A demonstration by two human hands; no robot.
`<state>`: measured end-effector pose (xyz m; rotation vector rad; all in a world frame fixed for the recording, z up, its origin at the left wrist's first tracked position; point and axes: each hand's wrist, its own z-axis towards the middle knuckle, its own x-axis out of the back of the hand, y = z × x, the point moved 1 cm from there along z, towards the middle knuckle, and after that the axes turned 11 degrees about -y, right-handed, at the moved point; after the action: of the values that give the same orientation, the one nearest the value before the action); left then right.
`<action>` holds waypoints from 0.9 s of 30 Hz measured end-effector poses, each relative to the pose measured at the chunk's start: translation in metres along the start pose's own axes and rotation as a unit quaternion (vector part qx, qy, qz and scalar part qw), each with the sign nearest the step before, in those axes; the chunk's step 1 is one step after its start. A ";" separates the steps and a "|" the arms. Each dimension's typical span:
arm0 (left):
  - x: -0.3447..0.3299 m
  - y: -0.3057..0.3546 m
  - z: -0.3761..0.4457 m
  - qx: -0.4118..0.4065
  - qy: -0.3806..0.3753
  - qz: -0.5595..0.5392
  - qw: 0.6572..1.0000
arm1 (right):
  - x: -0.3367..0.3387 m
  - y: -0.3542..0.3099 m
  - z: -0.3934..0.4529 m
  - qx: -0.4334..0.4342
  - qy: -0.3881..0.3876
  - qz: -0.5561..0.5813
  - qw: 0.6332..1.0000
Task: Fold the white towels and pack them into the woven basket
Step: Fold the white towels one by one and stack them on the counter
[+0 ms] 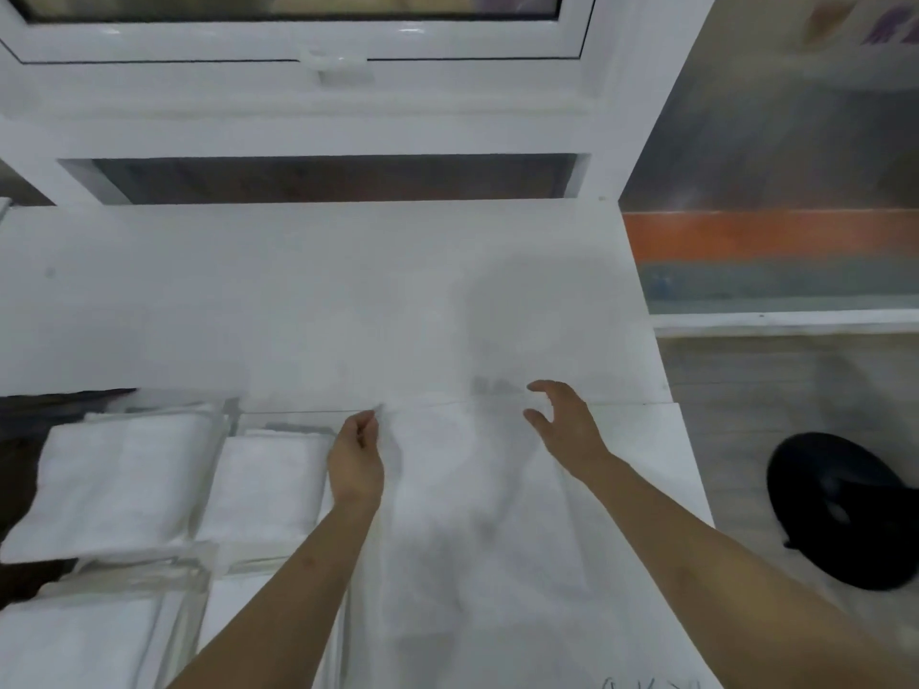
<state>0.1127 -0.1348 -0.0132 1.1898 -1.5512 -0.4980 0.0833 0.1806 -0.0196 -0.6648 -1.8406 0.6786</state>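
On the white table (298,300), a towel (472,514) corner is pinched by the left hand (355,460) while the right hand (567,425) is held spread, fingers loosely bent.

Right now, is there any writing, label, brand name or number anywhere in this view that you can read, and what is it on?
No text here can be read.
Dark handwritten-looking marks at the bottom edge of the white table: cut off by the frame, too blurred to read.
Purple shapes on the hazy panel at the upper right: blurred, cannot tell whether they are letters.
The spread white towel and the folded white towels show no label.
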 end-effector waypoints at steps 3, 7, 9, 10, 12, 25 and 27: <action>-0.006 -0.009 -0.015 -0.034 -0.013 0.054 0.998 | -0.011 0.015 -0.019 0.010 -0.017 -0.050 0.999; -0.021 -0.039 -0.042 -0.101 -0.093 0.087 0.987 | -0.035 0.034 -0.065 0.038 -0.049 -0.110 0.992; -0.026 -0.058 -0.058 -0.154 -0.126 0.131 0.971 | -0.048 0.039 -0.090 0.056 -0.052 -0.131 0.988; -0.027 -0.067 -0.068 -0.174 -0.139 0.157 0.962 | -0.054 0.040 -0.102 0.066 -0.052 -0.138 0.987; -0.026 -0.081 -0.088 -0.220 -0.150 0.219 0.939 | -0.064 0.042 -0.128 0.087 -0.059 -0.152 0.983; 0.001 -0.143 -0.153 -0.326 -0.253 0.399 0.819 | -0.084 0.064 -0.204 0.050 -0.126 -0.257 0.957; 0.002 -0.136 -0.151 -0.308 -0.226 0.380 0.843 | -0.081 0.059 -0.204 0.020 -0.122 -0.228 0.966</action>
<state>0.3068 -0.1540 -0.0698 -0.0905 -1.8904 -0.6831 0.3090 0.1940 -0.0466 -0.1175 -2.1020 0.5023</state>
